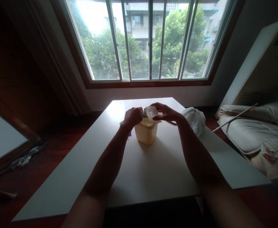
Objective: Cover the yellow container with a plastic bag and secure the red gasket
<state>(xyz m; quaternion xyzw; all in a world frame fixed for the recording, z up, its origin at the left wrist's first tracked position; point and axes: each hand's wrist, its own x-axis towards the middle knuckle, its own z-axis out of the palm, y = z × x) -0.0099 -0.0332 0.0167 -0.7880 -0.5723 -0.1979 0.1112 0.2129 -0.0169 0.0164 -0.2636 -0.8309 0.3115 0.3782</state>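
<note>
Dark red-brown wooden floor [58, 139] runs along the left, where a bundle of pale cables [26, 158] lies beside a pale panel [3, 133] edged in brown. Next comes a dim curtain [65, 72], hanging at the left of a brown-framed sliding window [150, 41] with trees and a building outside. Below the window, a white tabletop [82, 161] stretches toward the person.

The left hand [133, 116] is at the left side of the bin's mouth, fingers curled nearly into a fist; something pale shows at its inner edge, but I cannot tell exactly what it grasps. Just below it, a small purple item [129, 134] peeks out left of the bin. Around the middle of the tabletop stands the cream-yellow plastic bin [146, 134], upright, with a crumpled translucent plastic bag [151, 114] bunched at its mouth, between the hands. The right hand [164, 112] is partly open, thumb and fingers apart around the bag's right side; how firmly it holds on, I cannot tell.

Near the right wrist shows a strip of red [172, 123]. Farther right sits a puffy white plastic bag [195, 120], then a thin stick [236, 117] leaning across a pale cushioned sofa [259, 126], and a tall vented white unit [250, 60] behind it.
</note>
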